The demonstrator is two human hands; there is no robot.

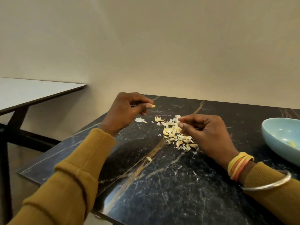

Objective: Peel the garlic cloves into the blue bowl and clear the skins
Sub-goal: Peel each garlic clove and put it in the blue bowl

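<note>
Head view. Nearest the lens is the left sleeve [68,176], in mustard knit, and the right wrist with thread bands [238,164] and a metal bangle [267,184].

Surface: black marble table [162,192] with gold and white veining, set against a plain beige wall [162,46]. A white table [32,90] stands off the left hand's outer side.

The left hand [128,109] is raised, fingers curled, thumb against forefinger; contents cannot be told. The right hand [209,135] is curled, thumb and forefinger closed together at the garlic heap [175,137]; whether a piece is pinched cannot be told.

The heap lies under and just inward of the right fingertips: pale papery skins mixed with cream cloves. One loose skin [141,120] lies just below the left hand.

The blue bowl [267,137] sits outward of the right wrist and holds a yellowish clove [292,144].
</note>
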